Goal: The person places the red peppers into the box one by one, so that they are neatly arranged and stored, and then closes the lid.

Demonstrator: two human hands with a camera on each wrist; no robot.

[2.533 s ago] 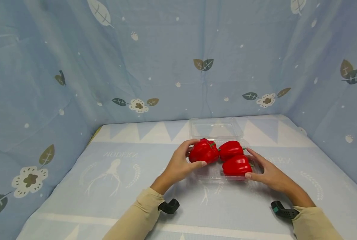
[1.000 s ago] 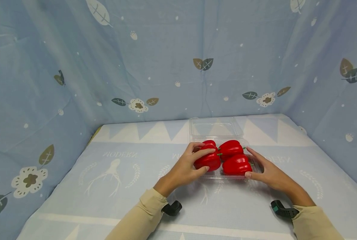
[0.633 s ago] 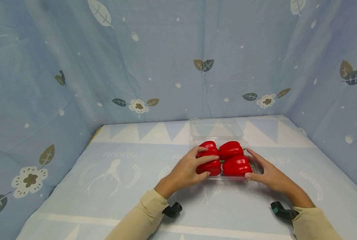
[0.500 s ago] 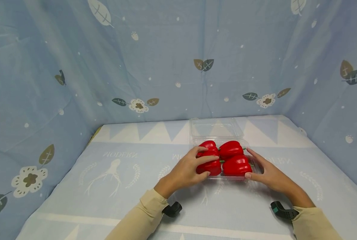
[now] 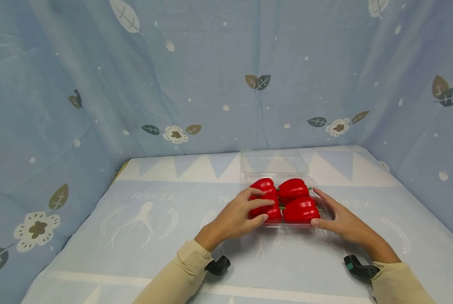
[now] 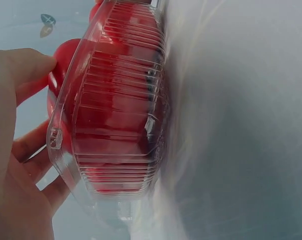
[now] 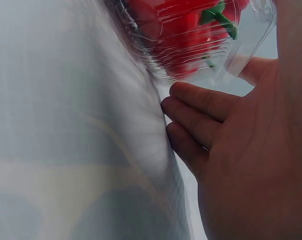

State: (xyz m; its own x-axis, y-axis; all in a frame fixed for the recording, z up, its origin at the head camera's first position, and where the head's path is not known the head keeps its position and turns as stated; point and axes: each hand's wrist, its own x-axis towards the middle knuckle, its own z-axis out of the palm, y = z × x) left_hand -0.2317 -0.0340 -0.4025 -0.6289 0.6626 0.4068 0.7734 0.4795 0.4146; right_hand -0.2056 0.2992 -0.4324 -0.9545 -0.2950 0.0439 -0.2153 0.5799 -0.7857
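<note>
A clear plastic clamshell box [image 5: 293, 226] holds several red bell peppers in two rows. My left hand [image 5: 232, 217] grips the front-left bell pepper [image 5: 275, 214], fingers over its top and thumb at its front side. Behind it lies the back-left bell pepper [image 5: 265, 184], partly covered by my fingers. On the right are a back bell pepper [image 5: 293, 190] and a front bell pepper [image 5: 299, 210], green stems pointing right. My right hand [image 5: 342, 219] rests at the box's right side, thumb at the front corner. Its fingers [image 7: 206, 102] extend beside the ribbed wall in the right wrist view.
The box's clear lid [image 5: 274, 161] lies folded back toward the rear of the table. A pale blue and white patterned cloth [image 5: 154, 223] covers the table. Blue printed curtain [image 5: 211, 76] hangs behind and at both sides.
My left hand has brought the front-left pepper forward and down into the box, in front of the back-left pepper, and settled it slightly lower. The right hand has stayed at the box.
</note>
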